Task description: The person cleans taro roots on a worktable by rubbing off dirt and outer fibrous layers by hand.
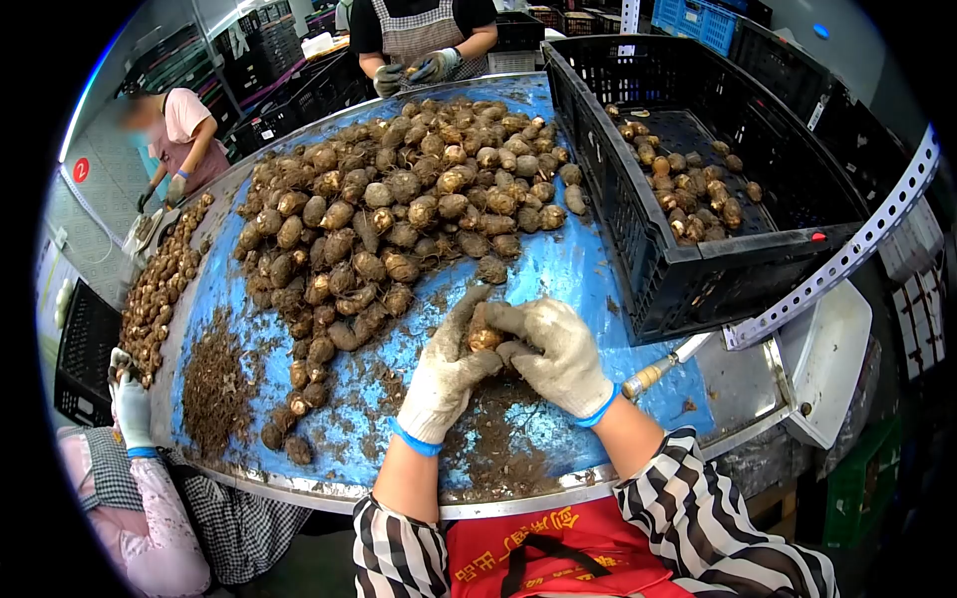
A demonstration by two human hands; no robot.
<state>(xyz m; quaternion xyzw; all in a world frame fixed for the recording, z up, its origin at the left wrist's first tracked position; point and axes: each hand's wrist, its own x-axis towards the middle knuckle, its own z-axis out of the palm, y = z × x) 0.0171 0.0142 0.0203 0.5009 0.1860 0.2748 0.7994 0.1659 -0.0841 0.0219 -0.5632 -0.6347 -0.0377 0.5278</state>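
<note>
Both my hands wear dirty white gloves with blue bands at the wrists. Between them, over the near part of the blue table cover, is one brown tuber (pixel 485 329). My left hand (pixel 449 369) holds its left side with thumb and fingers. My right hand (pixel 558 351) closes on it from the right, its fingertips against the tuber. A large heap of brown tubers (pixel 399 199) lies just beyond my hands. To the right of my right hand lies a tool with a wooden handle (pixel 646 379).
A black crate (pixel 698 261) with some tubers inside stands at the right, beside a perforated metal bar (pixel 847 261). Loose dirt and root scraps (pixel 214 394) lie at the left. Co-workers stand across the table and at the left, one gloved hand (pixel 132 404) near the left edge.
</note>
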